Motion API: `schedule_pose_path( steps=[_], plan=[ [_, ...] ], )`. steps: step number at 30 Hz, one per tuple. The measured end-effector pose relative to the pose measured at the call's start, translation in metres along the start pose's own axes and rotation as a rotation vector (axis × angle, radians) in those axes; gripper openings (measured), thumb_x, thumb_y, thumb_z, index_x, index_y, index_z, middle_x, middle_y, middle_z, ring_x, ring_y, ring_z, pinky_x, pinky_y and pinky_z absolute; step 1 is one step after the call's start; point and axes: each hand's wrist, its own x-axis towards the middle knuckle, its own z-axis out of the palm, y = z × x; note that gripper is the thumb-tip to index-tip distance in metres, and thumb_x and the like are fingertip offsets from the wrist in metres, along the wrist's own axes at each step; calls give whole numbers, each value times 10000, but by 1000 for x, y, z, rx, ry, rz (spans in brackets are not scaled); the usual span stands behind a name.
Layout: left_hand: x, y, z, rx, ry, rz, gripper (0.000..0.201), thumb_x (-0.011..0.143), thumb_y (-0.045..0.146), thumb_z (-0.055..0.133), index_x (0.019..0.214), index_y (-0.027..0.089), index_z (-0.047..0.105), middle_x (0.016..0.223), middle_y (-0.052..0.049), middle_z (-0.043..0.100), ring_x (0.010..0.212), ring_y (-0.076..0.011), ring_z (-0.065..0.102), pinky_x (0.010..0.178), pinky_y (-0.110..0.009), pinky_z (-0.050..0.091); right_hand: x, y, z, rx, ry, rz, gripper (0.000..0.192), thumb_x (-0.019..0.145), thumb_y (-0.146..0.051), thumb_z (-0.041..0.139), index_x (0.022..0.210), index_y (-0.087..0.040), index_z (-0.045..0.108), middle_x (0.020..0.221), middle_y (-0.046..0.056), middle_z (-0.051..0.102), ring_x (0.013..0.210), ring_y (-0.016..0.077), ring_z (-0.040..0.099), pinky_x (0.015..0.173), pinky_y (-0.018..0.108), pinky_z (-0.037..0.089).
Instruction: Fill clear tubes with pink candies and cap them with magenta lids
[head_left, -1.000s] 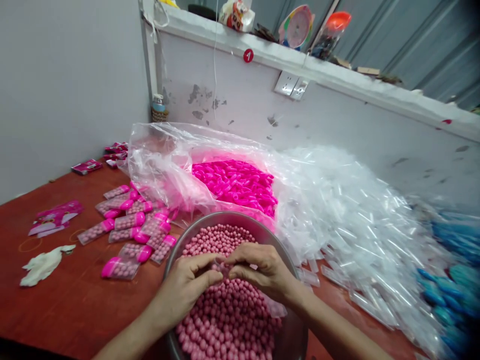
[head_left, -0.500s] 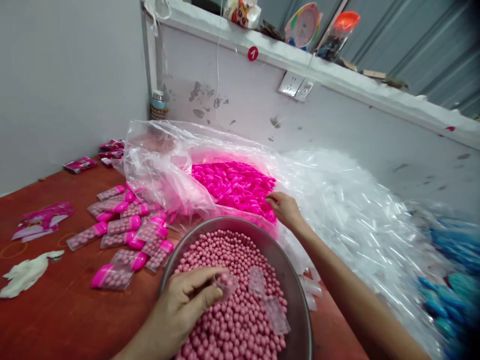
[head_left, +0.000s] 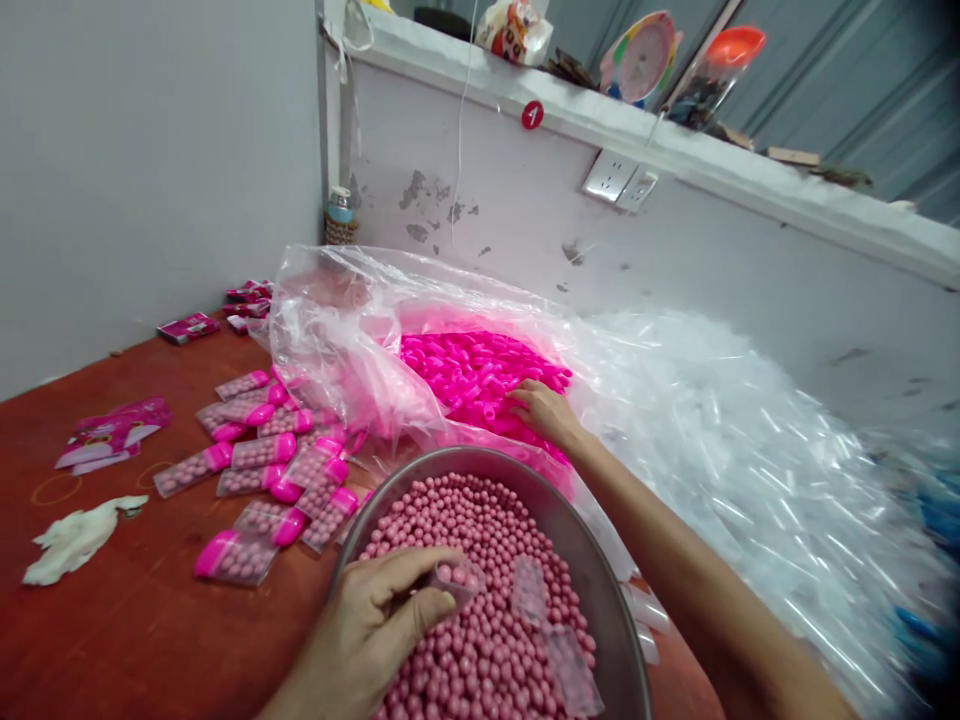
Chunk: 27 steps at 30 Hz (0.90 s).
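Note:
My left hand [head_left: 397, 615] pinches a small clear plastic container [head_left: 469, 580] filled with pink beads, its open mouth tilted up, over a grey metal bowl [head_left: 626, 610]. The bowl is full of loose pink beads [head_left: 472, 510], and two more clear containers [head_left: 530, 590] lie on them. My right hand [head_left: 544, 410] reaches into a clear plastic bag [head_left: 322, 325] of bright pink caps [head_left: 480, 365]. Its fingers are bent together on a pink cap among the pile; the fingertips are partly hidden.
Several bead-filled containers with pink caps [head_left: 262, 450] lie left of the bowl on the red table [head_left: 135, 640]. A big heap of clear empty containers [head_left: 720, 430] lies at the right. Pink printed packets [head_left: 116, 435] and a crumpled white tissue [head_left: 82, 540] are at the left.
My right hand has moved left, from the edge of the cap pile further into it. My left hand still holds the container over the bowl. The view has shifted slightly.

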Motion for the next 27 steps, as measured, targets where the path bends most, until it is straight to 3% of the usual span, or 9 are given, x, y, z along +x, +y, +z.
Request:
schedule_pose_path(
  steps=[10,15,20,23,27],
  plan=[
    [0,3,2,5,50,-4,238,821,328,552,1011,256,676,987,-1,706,916,-153,635,808,-181,473,13,-23,1,-116,-86,-192,262,855,-135,434,1049,-173,605,1022,111,619,968,221,531,796,298,385],
    [0,4,2,-35,57,-34,243,821,336,549,1005,246,679,968,-6,709,901,-151,636,788,-174,481,17,-25,2,-123,-90,-124,273,868,-135,398,1054,-158,596,1022,144,625,957,234,551,832,338,379],
    [-1,2,2,-74,126,-64,271,821,339,546,1037,228,666,1035,-26,689,964,-174,617,848,-223,472,-3,-12,-25,-34,-19,28,269,884,-215,390,1054,-122,576,964,149,639,876,240,593,743,337,433],
    [-2,4,2,-71,162,-42,268,828,327,538,1041,219,661,1050,-30,684,987,-188,610,866,-258,469,-35,-20,-48,225,24,47,284,903,-300,381,1083,-130,521,940,101,638,792,182,612,668,274,468],
    [-4,9,5,0,172,68,243,853,271,510,1041,219,656,1022,-22,692,943,-166,621,855,-249,458,-88,-64,-71,999,32,-49,270,857,-350,497,1055,-167,518,850,53,629,726,176,619,637,287,494]
  ],
)
